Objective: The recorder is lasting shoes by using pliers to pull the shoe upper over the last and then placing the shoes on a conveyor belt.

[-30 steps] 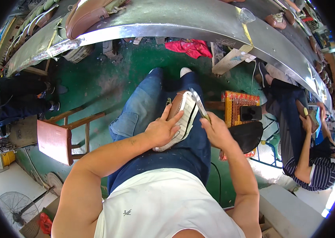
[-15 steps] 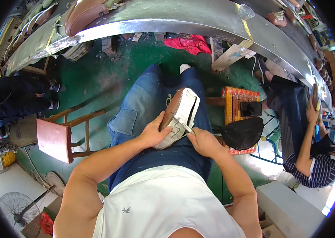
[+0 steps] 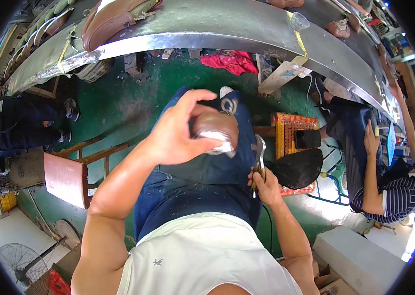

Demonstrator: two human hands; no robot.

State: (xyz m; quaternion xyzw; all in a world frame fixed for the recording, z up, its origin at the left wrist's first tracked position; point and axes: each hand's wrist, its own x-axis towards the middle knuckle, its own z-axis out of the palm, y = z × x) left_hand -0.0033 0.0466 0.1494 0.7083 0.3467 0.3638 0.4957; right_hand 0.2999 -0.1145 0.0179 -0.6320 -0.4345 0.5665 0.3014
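Observation:
My left hand (image 3: 175, 130) is wrapped round a brown leather shoe (image 3: 216, 125), raised above my lap and seen end-on. A loop of light lace (image 3: 229, 105) stands at its far end, and a shiny, pale pleated part faces me; motion blurs the shoe. Beside my right thigh, my right hand (image 3: 266, 186) grips metal lasting pliers (image 3: 260, 147) by the handles, with the curved head pointing away from me. The pliers are apart from the shoe.
Ahead runs a long metal-edged bench (image 3: 207, 42) bearing brown shoes (image 3: 111, 22). To the right, a stool (image 3: 278, 130) holds a phone (image 3: 307, 139) and black cloth (image 3: 300, 168). A wooden stool (image 3: 66, 177) stands left. A co-worker in stripes (image 3: 399, 196) sits right; another person's legs (image 3: 30, 120) show left.
The shoe has been lifted from my lap and turned end-on, its pale underside no longer facing up. My right hand has drawn the pliers off the shoe to the right.

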